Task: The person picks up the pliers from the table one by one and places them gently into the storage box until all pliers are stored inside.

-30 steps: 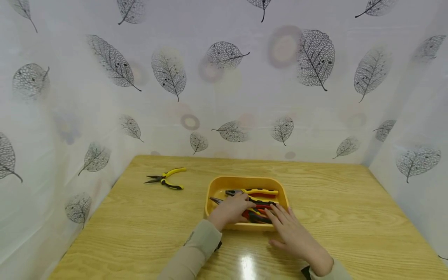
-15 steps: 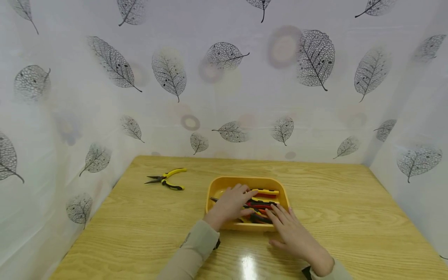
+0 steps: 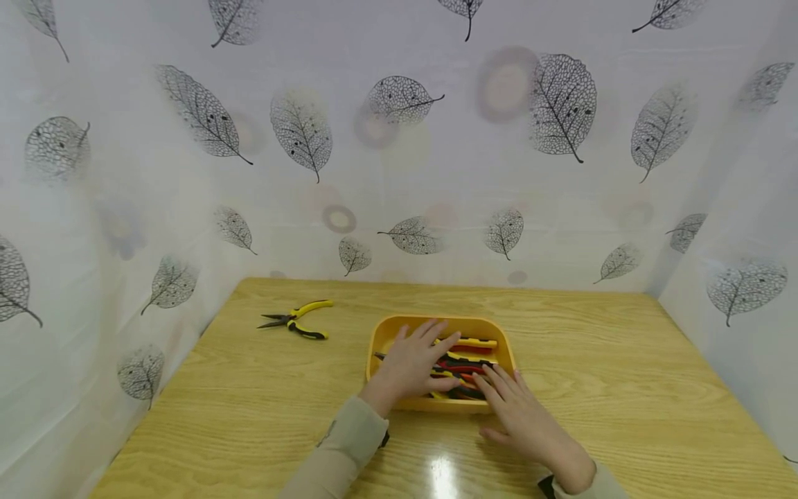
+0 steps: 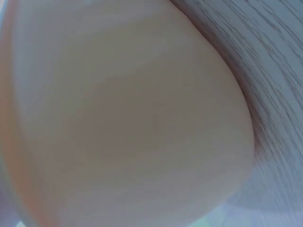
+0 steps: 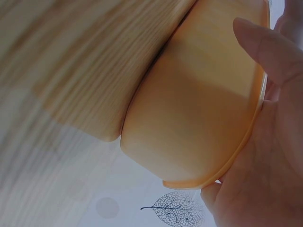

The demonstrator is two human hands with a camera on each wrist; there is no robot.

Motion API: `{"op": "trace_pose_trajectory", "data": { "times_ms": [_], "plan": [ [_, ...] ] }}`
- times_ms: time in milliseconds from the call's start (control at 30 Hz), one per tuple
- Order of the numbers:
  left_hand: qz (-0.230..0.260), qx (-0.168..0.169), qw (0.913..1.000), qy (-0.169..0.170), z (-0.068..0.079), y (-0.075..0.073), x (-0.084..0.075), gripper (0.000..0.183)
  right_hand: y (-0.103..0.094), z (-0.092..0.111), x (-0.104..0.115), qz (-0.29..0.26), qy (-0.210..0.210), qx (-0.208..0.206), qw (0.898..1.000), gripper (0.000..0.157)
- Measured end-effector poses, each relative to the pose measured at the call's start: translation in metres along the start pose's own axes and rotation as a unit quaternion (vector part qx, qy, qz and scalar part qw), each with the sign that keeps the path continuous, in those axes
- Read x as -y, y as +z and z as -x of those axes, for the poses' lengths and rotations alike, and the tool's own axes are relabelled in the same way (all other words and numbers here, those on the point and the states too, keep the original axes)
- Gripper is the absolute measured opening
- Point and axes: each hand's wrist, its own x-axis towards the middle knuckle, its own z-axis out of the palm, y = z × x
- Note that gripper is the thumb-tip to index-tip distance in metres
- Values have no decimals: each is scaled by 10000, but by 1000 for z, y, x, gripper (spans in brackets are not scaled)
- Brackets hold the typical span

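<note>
A yellow plastic bin (image 3: 449,405) on the table holds several pliers with yellow, black and red handles. My left hand (image 3: 408,364) is spread over its left half, fingers extended, and hides part of the tools. One plier handle (image 3: 479,342) in yellow and black shows beyond the fingers. At the right front corner, my right hand (image 3: 524,419) lies across the rim with fingers pointing in. In the right wrist view its thumb (image 5: 258,45) overlaps the bin's outer wall (image 5: 184,118). The bin's smooth side (image 4: 142,113) fills most of the left wrist view.
Open needle-nose pliers (image 3: 289,319) with yellow and black handles lie on the wooden table (image 3: 249,402), left of the bin. A pale sheet printed with leaves (image 3: 411,234) encloses the table at the back and both sides.
My left hand has risen from among the pliers, and its fingers have spread and shifted slightly toward the back of the bin. The right hand has stayed put at the rim.
</note>
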Motion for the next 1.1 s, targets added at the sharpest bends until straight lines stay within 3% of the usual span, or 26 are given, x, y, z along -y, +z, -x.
{"op": "trace_pose_trajectory", "data": {
  "times_ms": [467, 833, 1100],
  "plan": [
    [321, 38, 9994, -110, 11, -5, 14, 73, 1, 0, -1, 27, -41, -120, 9999, 81],
    [445, 406, 9972, -440, 23, -10, 39, 70, 0, 0, -1, -27, 24, -6, 10000, 80],
    [358, 275, 9964, -713, 34, -1, 62, 66, 0, 0, -2, -42, 2, 85, 10000, 80]
  ]
}}
